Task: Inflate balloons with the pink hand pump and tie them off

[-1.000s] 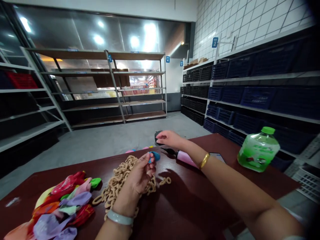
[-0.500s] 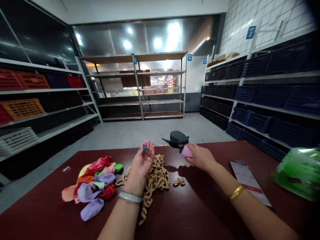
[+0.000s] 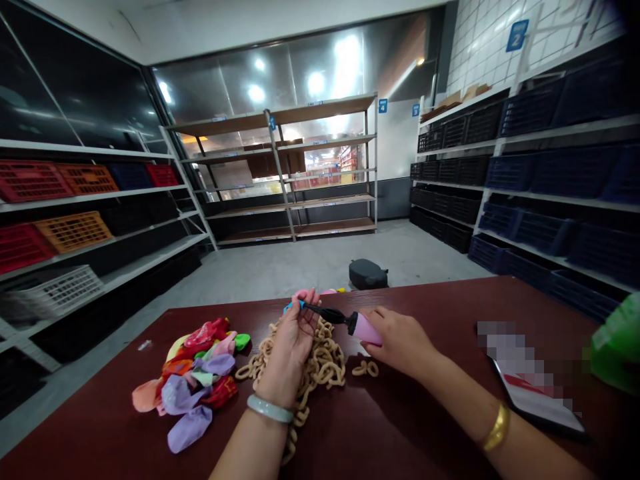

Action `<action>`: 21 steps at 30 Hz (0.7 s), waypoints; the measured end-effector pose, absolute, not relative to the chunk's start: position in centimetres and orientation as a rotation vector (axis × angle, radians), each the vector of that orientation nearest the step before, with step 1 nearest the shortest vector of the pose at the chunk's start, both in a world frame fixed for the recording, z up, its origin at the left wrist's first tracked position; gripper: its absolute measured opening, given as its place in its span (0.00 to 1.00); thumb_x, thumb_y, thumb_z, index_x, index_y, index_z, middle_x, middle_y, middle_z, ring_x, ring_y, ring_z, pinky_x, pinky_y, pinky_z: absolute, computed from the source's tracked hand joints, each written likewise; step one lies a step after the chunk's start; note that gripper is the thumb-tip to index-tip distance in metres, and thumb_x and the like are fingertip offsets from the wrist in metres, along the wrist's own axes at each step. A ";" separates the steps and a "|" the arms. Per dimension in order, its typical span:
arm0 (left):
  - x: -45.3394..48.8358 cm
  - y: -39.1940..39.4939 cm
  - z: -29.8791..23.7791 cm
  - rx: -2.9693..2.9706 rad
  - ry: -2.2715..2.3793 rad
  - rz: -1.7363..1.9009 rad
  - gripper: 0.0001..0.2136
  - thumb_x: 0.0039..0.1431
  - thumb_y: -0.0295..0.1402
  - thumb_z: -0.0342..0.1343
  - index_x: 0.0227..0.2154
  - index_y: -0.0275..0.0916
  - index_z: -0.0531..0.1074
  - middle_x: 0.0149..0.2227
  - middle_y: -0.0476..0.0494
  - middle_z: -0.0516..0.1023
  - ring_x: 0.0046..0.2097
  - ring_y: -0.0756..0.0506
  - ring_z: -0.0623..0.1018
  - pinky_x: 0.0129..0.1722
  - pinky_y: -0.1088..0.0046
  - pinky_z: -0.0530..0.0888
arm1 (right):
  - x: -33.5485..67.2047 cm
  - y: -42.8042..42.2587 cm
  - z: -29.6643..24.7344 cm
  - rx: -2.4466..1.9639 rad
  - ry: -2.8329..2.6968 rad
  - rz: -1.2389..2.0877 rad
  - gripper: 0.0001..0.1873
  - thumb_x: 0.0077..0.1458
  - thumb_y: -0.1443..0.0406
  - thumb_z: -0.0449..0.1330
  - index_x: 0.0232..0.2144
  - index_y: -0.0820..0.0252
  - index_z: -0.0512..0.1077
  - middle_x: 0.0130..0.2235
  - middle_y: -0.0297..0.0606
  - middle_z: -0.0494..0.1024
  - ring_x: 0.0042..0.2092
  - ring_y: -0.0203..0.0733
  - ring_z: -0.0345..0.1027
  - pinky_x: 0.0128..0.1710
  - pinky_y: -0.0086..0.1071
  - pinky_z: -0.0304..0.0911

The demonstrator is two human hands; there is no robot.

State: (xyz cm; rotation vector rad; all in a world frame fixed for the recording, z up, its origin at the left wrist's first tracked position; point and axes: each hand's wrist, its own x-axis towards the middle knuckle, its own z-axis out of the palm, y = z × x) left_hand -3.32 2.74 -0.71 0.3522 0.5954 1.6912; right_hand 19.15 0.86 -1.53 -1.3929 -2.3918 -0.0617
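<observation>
My left hand (image 3: 296, 333), palm turned up, has its thumb and fingers closed around a small blue balloon (image 3: 288, 307), mostly hidden by the fingers. My right hand (image 3: 397, 337) grips the pink body of a hand balloon pump (image 3: 367, 329). Its black tapered nozzle (image 3: 327, 313) points left, and the thin tip reaches the blue piece at my left fingers. Beneath and beside my left hand lies a heap of tan, ring-like curled pieces (image 3: 327, 363). Two or so loose tan rings (image 3: 371, 369) rest just right of the heap.
Limp balloons (image 3: 200, 373) in several colours are piled at the left of the dark red table (image 3: 400, 427). A phone-like slab (image 3: 537, 400) and a green translucent container (image 3: 620, 343) are at the right. Beyond the table, a dark bag-like object (image 3: 368, 274) sits on the floor, with shelves (image 3: 325, 200) behind.
The pump's nozzle has swung down and left to meet the blue balloon at my left fingers. My hands have come closer together. The view has tilted and shifted slightly.
</observation>
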 end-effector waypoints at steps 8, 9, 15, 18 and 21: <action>-2.2 2.9 -1.8 0.623 0.738 1.725 0.07 0.56 0.33 0.60 0.35 0.35 0.73 0.39 0.38 0.81 0.45 0.43 0.80 0.46 0.66 0.75 | 19.2 0.6 -1.6 -1.374 -2.380 -0.026 0.30 0.50 0.55 0.60 0.55 0.51 0.62 0.46 0.42 0.74 0.43 0.52 0.71 0.38 0.40 0.62; -2.0 2.9 -1.8 0.644 0.757 1.725 0.09 0.55 0.34 0.61 0.36 0.35 0.73 0.39 0.38 0.81 0.45 0.43 0.80 0.45 0.67 0.74 | 19.3 0.6 -1.6 -1.369 -2.378 -0.021 0.31 0.49 0.55 0.61 0.56 0.51 0.62 0.46 0.42 0.73 0.43 0.52 0.71 0.38 0.40 0.62; -1.1 2.0 -1.0 0.666 0.741 1.693 0.08 0.54 0.33 0.62 0.35 0.36 0.71 0.41 0.38 0.80 0.47 0.43 0.78 0.45 0.68 0.73 | 19.4 0.7 -1.8 -1.349 -2.345 0.000 0.32 0.50 0.55 0.60 0.57 0.50 0.61 0.46 0.41 0.73 0.43 0.51 0.70 0.39 0.39 0.62; -0.6 1.5 -0.8 0.689 0.709 1.672 0.08 0.53 0.33 0.63 0.33 0.36 0.72 0.42 0.38 0.80 0.48 0.42 0.77 0.46 0.67 0.72 | 19.5 0.8 -1.9 -1.348 -2.327 -0.003 0.32 0.50 0.55 0.60 0.57 0.50 0.60 0.46 0.41 0.73 0.43 0.51 0.70 0.39 0.39 0.62; 0.1 1.2 -1.0 0.711 0.694 1.671 0.10 0.52 0.34 0.64 0.35 0.36 0.73 0.44 0.38 0.80 0.49 0.42 0.77 0.47 0.66 0.72 | 19.7 0.9 -2.0 -1.324 -2.325 -0.013 0.32 0.50 0.55 0.60 0.57 0.51 0.60 0.47 0.41 0.73 0.44 0.51 0.70 0.40 0.40 0.62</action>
